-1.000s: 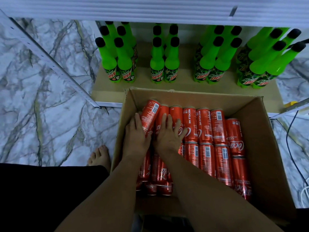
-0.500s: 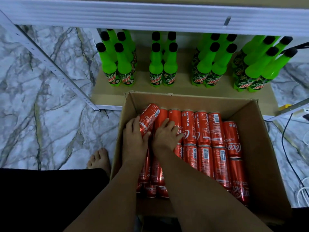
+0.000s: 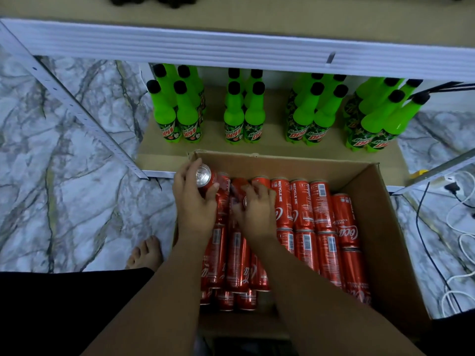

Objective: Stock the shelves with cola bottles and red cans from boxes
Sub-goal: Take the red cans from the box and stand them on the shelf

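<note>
An open cardboard box (image 3: 380,227) on the floor holds several red cans (image 3: 322,206) lying in rows. My left hand (image 3: 191,201) grips one red can (image 3: 205,179) at the box's far left corner, tilted up so its silver top shows. My right hand (image 3: 257,214) is closed around a second red can (image 3: 237,188) just to the right, lifted slightly above the row. Behind the box, the bottom shelf (image 3: 275,147) carries several green bottles (image 3: 234,116) with black caps in groups.
A white shelf beam (image 3: 231,50) runs across above the green bottles, and a slanted white upright (image 3: 82,116) stands at left. My bare foot (image 3: 146,253) rests on the marble floor left of the box. Cables (image 3: 460,222) and a plug lie at right.
Both hands went from resting flat on the cans to gripping one can each. The left can has tipped up from lying to nearly upright. The view has tilted upward.
</note>
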